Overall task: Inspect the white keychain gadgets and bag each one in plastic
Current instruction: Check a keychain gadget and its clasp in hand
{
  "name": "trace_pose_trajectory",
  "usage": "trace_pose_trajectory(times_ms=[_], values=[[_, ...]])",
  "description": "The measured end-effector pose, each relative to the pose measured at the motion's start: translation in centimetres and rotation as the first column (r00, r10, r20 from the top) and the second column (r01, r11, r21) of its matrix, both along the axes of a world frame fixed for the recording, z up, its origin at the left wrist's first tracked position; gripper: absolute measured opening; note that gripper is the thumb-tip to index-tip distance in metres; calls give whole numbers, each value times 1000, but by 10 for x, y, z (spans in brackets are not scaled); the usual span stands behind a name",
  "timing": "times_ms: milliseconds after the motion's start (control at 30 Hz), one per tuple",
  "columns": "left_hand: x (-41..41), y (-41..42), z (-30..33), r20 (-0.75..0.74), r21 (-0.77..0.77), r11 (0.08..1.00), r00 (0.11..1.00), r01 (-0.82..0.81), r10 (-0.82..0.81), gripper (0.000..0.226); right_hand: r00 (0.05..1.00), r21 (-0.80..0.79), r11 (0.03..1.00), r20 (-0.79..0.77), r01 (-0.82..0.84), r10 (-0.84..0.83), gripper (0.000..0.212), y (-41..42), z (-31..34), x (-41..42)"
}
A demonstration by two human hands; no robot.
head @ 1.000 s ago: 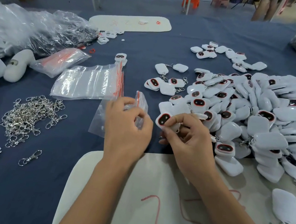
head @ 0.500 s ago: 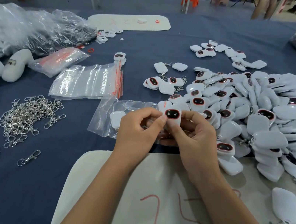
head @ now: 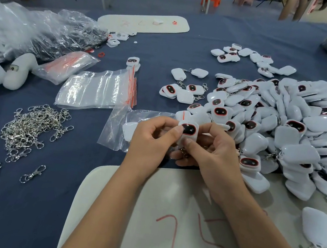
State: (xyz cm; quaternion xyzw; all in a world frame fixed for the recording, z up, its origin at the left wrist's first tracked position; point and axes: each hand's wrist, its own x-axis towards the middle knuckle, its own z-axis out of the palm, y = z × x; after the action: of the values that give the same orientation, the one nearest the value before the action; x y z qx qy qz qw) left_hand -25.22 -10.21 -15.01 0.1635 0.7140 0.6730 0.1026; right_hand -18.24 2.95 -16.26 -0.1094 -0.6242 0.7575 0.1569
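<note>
Right now both hands meet over the near middle of the counter (head: pixel 169 56), which is covered in dark blue cloth. The left hand (head: pixel 151 141) and right hand (head: pixel 215 153) each pinch one white gadget (head: pixel 188 130) between thumb and curled fingers, holding it upright with its face toward the camera. It is a smooth, glossy plastic block with rounded corners and a dark oval window ringed in red; a small metal clasp hangs below it, mostly hidden by the fingers. Just left of the hands lies one clear, crinkled plastic bag (head: pixel 119 125) with a white gadget inside. Beyond it sits a flat stack of empty zip bags (head: pixel 97 89) with red seal strips. To the right a large heap of gadgets (head: pixel 286 126) spreads across the counter, too many to count, some face up, some showing plain white backs. On the left lies a tangled pile of shiny metal clasps (head: pixel 32 124), with two loose clasps nearer the edge. A pale board (head: pixel 131 226) marked with red numerals lies beneath the forearms.
</note>
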Motion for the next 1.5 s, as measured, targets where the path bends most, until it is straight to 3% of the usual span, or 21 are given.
trace_pose_trajectory(times_ms=[433, 567, 767, 1067, 1500], values=[[-2, 2, -3, 11, -51, 998, 999, -34, 34, 8, 997, 14, 998, 38, -65, 64, 8, -1, 3, 0], [-2, -1, -3, 43, -28, 999, 999, 21, -19, 9, 998, -2, 999, 35, -45, 45, 3, -1, 4, 1], [0, -1, -1, 73, 24, 999, 997, 29, -31, 23, 999, -12, 999, 17, -47, 47, 3, 0, 4, 2], [-1, 0, -3, 52, -5, 1000, 998, -20, 21, 6, 999, 2, 999, 24, -45, 45, 6, -1, 4, 1], [-1, -1, -4, 73, 52, 999, 997, 6, -10, 10, 999, -16, 999, 6, -38, 38, 14, -1, 7, 2]])
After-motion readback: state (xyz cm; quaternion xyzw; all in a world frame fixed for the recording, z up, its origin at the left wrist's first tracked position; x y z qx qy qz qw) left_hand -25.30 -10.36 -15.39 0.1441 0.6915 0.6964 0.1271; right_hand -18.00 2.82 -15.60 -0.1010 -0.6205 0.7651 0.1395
